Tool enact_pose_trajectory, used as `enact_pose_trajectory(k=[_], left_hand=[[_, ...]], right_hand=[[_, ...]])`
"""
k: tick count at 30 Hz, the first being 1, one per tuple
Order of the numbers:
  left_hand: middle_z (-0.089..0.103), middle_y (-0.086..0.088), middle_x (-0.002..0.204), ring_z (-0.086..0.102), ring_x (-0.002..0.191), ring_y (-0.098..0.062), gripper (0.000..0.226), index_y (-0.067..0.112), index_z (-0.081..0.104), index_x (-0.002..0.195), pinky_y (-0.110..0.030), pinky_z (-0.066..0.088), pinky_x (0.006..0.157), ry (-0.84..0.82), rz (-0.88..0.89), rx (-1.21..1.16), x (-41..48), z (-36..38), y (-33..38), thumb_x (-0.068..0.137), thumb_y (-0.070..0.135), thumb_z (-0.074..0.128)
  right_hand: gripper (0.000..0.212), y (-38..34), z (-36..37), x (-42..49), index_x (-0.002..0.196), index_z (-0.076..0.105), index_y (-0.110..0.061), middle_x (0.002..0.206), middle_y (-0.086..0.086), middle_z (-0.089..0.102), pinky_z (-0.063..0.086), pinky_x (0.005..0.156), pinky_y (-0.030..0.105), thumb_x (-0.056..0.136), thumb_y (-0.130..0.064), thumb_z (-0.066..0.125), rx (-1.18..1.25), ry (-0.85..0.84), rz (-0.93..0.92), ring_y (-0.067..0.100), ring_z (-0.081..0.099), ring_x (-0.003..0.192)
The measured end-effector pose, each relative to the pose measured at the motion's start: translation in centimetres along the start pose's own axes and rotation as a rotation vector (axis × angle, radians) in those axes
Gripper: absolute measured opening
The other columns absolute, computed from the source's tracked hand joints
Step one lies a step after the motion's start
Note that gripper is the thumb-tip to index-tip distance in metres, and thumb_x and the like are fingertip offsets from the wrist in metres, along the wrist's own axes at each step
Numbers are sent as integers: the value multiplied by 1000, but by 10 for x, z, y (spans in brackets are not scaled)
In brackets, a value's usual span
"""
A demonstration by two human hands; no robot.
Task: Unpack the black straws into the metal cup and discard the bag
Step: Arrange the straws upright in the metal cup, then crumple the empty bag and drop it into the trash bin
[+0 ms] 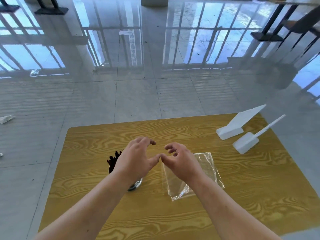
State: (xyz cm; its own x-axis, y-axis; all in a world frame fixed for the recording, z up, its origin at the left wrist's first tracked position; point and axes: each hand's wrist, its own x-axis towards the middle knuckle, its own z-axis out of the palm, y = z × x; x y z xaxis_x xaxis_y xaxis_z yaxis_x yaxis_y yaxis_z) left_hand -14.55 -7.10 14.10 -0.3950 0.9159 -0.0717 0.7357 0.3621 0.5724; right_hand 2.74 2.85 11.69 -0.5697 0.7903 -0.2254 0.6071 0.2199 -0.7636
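Hovering empty with fingers loosely spread, the left hand [136, 158] and right hand [181, 161] leave the black straws [114, 157] standing in the metal cup [136, 184]; the clear bag [194, 177] lies flat on the worktop [173, 222], apparently ready for discarding.

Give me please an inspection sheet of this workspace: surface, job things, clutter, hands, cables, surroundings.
Surface: wood-grain table, no spills seen.
Job things: black straws stand in the metal cup, mostly hidden by the left forearm; clear bag lies flat on the table, looks empty, not yet discarded.
Clutter: two white plastic pieces at the table's far right corner.
Hands: left hand and right hand hover over the table, fingers curled, thumb tips almost meeting, both holding nothing.
Cables: nothing seen.
Surroundings: glossy tiled floor reflecting windows; paper scraps on the floor at left; dark furniture legs far right.
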Motion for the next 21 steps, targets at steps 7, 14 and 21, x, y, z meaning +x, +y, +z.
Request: enact_pose_trajectory(k=[7, 14, 21], left_hand=[[51, 10, 150, 42, 140, -14, 59, 35, 50, 141, -31, 40, 109, -219, 59, 76, 23, 61, 35, 88, 57, 65], [33, 6, 165, 35, 149, -18, 98, 31, 29, 158, -37, 37, 120, -488, -31, 170, 32, 137, 36, 78, 61, 77], [17, -2, 172, 28, 154, -27, 118, 28, 16, 164, -46, 36, 122, -509, -103, 310, 40, 190, 39, 74, 73, 76]], right_hand=[[61, 63, -36, -7, 145, 58, -28, 143, -7, 59, 47, 103, 32, 92, -55, 71, -61, 15, 135, 11, 53, 132], [77, 124, -51, -9, 159, 41, -28, 163, -2, 47, 37, 124, 43, 92, -56, 67, -82, -56, 258, 19, 40, 152], [89, 170, -60, -3, 168, 26, -33, 175, 1, 30, 23, 131, 47, 92, -53, 67, -112, -189, 366, 26, 24, 162]])
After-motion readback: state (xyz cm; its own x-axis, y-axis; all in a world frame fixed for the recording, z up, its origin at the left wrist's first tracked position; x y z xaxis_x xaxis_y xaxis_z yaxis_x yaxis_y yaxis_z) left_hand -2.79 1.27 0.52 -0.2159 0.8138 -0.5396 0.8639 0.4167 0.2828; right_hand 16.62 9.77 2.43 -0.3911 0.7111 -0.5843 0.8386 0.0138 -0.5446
